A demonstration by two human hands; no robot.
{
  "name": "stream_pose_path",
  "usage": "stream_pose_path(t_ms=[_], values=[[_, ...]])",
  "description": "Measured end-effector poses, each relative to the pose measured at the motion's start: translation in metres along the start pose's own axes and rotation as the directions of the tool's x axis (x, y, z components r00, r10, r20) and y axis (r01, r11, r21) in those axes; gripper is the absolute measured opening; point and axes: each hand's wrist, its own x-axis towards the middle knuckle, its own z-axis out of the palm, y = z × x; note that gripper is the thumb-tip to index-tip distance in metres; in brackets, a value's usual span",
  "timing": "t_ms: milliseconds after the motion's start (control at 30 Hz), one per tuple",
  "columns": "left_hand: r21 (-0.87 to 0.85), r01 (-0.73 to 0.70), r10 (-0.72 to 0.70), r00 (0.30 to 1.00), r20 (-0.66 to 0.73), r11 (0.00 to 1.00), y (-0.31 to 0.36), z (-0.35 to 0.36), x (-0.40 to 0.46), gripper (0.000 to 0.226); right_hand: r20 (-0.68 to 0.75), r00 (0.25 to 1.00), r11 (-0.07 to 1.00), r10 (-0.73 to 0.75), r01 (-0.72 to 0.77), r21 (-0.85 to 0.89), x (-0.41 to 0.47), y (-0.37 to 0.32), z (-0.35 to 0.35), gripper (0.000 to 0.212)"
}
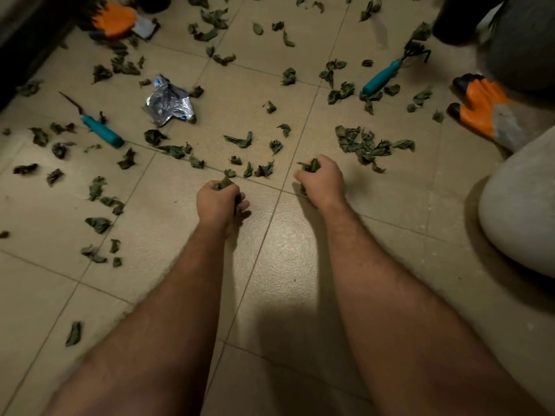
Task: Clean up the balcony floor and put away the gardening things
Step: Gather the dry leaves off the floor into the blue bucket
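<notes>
Dry green leaves point(365, 144) lie scattered all over the beige tiled floor point(285, 265). My left hand point(217, 204) grips a bunch of leaves low at the centre of the view. My right hand point(322, 181) holds another bunch just to its right. A teal-handled trowel point(99, 129) lies at the left, and a teal-handled hand rake point(390, 70) at the upper right. One orange and grey glove point(483, 111) lies at the right, a second glove point(120, 19) at the top left. A crumpled foil packet point(168, 102) sits left of centre.
A pale rounded sack or pot point(522, 205) fills the right edge. Dark pots point(468, 19) stand at the top right, and a dark wall or door frame point(24, 40) runs along the top left.
</notes>
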Motion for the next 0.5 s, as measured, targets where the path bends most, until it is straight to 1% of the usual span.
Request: stream_pose_path(t_ms=[33,67,133,200,233,300,367,433,500], values=[[-0.009,0.002,-0.002,1.000,-0.016,1.000,0.003,-0.008,0.005,0.017,0.049,0.999,1.000,-0.012,0.012,0.011,-0.002,-0.005,0.009,0.016],[0.007,-0.012,0.012,0.999,-0.030,1.000,0.004,-0.015,0.009,0.022,0.089,0.996,0.999,-0.031,0.030,0.010,-0.004,-0.011,0.017,0.030],[0.069,-0.059,0.064,0.996,-0.067,0.996,0.005,-0.029,0.015,0.028,0.140,0.986,0.992,-0.092,0.103,-0.072,-0.005,-0.020,0.034,0.049],[0.119,-0.095,0.107,0.990,-0.096,0.988,0.002,-0.040,0.021,0.029,0.181,0.974,0.961,-0.140,0.177,-0.211,-0.002,-0.028,0.051,0.056],[0.158,-0.112,0.130,0.986,-0.108,0.981,0.000,-0.043,0.024,0.028,0.193,0.970,0.940,-0.150,0.200,-0.275,0.000,-0.028,0.057,0.056],[0.282,-0.163,0.204,0.971,-0.123,0.945,-0.001,-0.046,0.031,0.027,0.175,0.970,0.892,-0.166,0.223,-0.393,0.001,-0.029,0.068,0.046],[0.433,-0.240,0.308,0.947,-0.094,0.869,0.004,-0.043,0.038,0.034,0.120,0.970,0.834,-0.211,0.243,-0.496,0.000,-0.026,0.075,0.027],[0.597,-0.325,0.421,0.907,-0.023,0.733,0.011,-0.035,0.043,0.045,0.088,0.964,0.806,-0.251,0.258,-0.532,-0.003,-0.024,0.078,0.015],[0.714,-0.396,0.485,0.870,0.090,0.577,0.016,-0.026,0.051,0.053,0.071,0.963,0.842,-0.259,0.261,-0.472,-0.004,-0.024,0.078,0.008]])
